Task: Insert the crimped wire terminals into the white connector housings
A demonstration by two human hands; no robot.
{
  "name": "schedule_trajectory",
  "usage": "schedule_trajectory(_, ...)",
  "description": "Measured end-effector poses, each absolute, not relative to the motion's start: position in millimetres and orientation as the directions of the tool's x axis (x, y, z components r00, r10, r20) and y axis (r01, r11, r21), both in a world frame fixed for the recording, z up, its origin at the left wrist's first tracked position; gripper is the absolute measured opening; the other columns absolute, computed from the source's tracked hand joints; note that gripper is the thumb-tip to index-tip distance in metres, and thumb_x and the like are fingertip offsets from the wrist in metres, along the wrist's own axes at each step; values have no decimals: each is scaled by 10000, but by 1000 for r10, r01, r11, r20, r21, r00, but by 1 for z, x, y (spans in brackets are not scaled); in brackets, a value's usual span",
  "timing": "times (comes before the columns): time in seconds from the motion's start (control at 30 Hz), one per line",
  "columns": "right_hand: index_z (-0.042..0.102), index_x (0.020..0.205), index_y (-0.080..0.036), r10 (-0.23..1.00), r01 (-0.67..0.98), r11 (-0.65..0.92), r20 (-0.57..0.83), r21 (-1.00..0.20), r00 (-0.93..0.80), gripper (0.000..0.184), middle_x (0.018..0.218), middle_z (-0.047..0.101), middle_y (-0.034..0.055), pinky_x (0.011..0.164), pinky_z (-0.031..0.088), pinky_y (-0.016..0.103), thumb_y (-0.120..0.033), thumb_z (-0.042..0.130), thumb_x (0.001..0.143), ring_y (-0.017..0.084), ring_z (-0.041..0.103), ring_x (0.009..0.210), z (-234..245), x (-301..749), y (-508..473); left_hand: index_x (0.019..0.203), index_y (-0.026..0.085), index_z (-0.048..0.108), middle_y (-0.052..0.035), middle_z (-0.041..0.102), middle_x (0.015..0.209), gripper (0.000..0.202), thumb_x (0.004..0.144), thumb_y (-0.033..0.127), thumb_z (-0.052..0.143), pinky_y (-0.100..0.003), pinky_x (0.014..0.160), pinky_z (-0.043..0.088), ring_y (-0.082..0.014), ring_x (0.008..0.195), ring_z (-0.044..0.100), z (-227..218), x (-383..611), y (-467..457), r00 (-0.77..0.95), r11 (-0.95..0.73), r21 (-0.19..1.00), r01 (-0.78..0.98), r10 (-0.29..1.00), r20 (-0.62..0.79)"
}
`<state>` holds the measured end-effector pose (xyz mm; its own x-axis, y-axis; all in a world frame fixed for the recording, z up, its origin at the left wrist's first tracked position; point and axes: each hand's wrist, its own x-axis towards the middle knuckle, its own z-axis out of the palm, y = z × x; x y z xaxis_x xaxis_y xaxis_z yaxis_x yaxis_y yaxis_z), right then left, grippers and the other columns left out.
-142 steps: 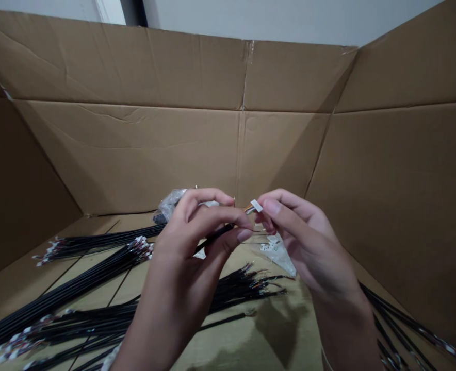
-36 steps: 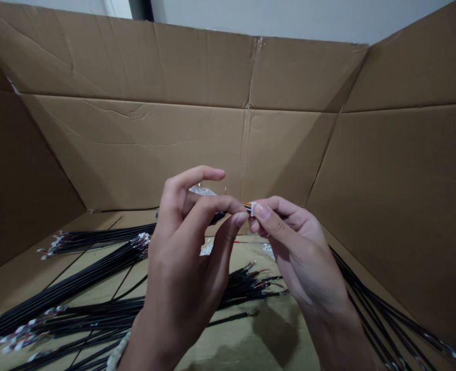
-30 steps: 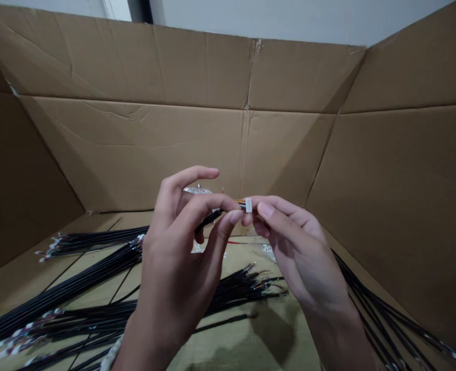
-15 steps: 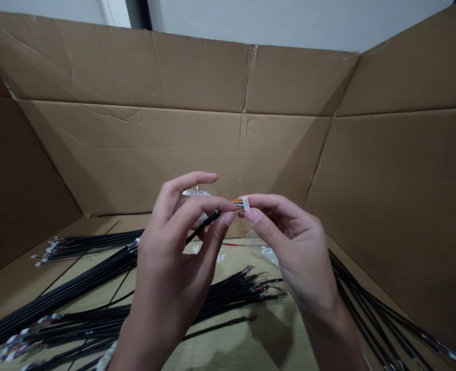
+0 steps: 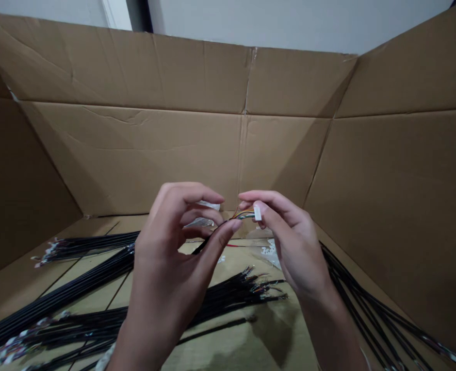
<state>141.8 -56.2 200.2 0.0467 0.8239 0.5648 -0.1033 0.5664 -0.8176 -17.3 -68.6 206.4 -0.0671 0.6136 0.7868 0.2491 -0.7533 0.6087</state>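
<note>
In my left hand [image 5: 177, 247] a black cable [image 5: 203, 246] is pinched between thumb and fingers, close to where its coloured wires [image 5: 244, 214] come out. Those thin wires, orange, green and white among them, bend across to a small white connector [image 5: 258, 213]. My right hand [image 5: 293, 242] grips that connector between thumb and fingers, its face turned partly toward me. The wires reach the connector's left side; how far each one sits inside is too small to tell.
Bundles of black cables [image 5: 69, 288] lie at the left, some with white connectors. Below my hands are cables with bare wire ends [image 5: 247, 288]. More cables [image 5: 367, 309] lie at the right. Loose white connectors [image 5: 269, 248] sit on plastic behind. Cardboard walls [image 5: 154, 134] surround the surface.
The connector has moved slightly right and down with my right hand. My left fingers have slid back from it, so more coloured wire shows between my hands.
</note>
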Motion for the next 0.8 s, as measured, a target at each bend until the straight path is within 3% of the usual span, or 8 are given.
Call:
schedule_trajectory(0.23,803,859,-260,844,56,533,535,-844,30,171,903,772,2,777,455,307,-350,690,950,181,668,870,204,151,-49,1017,322,655,24,617,1052,292,851,117,779,-188,592,653,-101,719,715,206,-17,-68,0,-786,586,195,598,802)
schedule_trajectory(0.5,802,787,-250,876,-137,450,465,-883,-123,137,789,706,-18,667,445,265,-375,839,830,142,587,735,205,159,-47,1070,324,622,27,589,1063,348,869,80,766,-139,663,648,-88,804,699,203,-15,-66,164,-825,537,173,562,811)
schedule_trajectory(0.8,824,776,-262,867,-275,401,459,-874,-196,86,793,730,-22,720,495,253,-315,880,814,128,620,757,206,164,-48,1056,287,608,32,603,1060,462,782,-29,804,-121,682,635,-98,886,698,203,-13,-63,244,-852,476,217,520,819)
